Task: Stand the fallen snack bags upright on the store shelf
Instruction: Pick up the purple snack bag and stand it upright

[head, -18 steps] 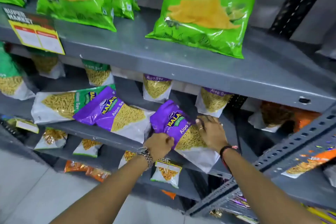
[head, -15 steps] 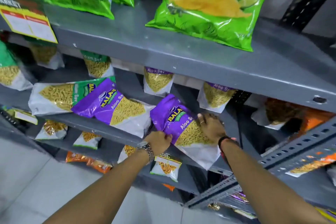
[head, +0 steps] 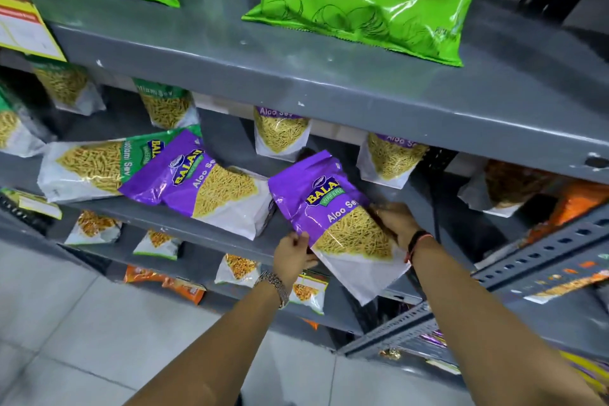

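A purple and white Aloo Sev bag (head: 333, 217) is tilted at the front of the grey middle shelf (head: 158, 217), its white bottom hanging past the shelf edge. My left hand (head: 293, 255) grips its lower left edge. My right hand (head: 395, 224) holds its right side. To the left, a second purple Aloo Sev bag (head: 211, 188) lies flat on the shelf, overlapping a green and white sev bag (head: 95, 166) that also lies flat. Several sev bags stand upright at the back, among them a purple one (head: 280, 133) and another (head: 390, 158).
The grey upper shelf (head: 296, 76) overhangs the working space and carries large green chip bags (head: 369, 0). A yellow price tag (head: 23, 30) hangs at the left. Lower shelves hold small snack packs (head: 235, 269). A perforated grey rack (head: 543, 257) juts in from the right.
The bag's purple top has risen off the shelf and both hands have shifted on it: the left onto its lower left edge, the right around its right side. The camera has moved closer.
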The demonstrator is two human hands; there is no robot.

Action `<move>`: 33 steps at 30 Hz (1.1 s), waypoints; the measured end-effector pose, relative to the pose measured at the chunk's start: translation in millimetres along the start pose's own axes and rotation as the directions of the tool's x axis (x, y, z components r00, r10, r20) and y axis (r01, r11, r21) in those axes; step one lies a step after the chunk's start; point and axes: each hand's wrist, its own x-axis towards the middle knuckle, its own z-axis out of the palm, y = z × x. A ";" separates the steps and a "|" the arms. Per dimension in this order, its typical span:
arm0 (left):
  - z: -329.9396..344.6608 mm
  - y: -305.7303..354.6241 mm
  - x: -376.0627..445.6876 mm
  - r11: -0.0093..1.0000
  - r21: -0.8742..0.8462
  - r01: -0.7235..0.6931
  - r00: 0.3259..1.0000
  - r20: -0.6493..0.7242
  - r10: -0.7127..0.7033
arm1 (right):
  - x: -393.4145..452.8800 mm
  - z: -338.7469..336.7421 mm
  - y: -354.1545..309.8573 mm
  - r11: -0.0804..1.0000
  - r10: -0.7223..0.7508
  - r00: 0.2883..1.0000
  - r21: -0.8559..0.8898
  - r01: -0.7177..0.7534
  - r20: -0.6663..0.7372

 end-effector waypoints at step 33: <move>-35.3 52.5 -62.6 0.875 0.205 -0.439 0.897 0.042 0.441 | -160.4 7.4 28.7 0.729 0.011 0.994 0.682 0.064 -0.106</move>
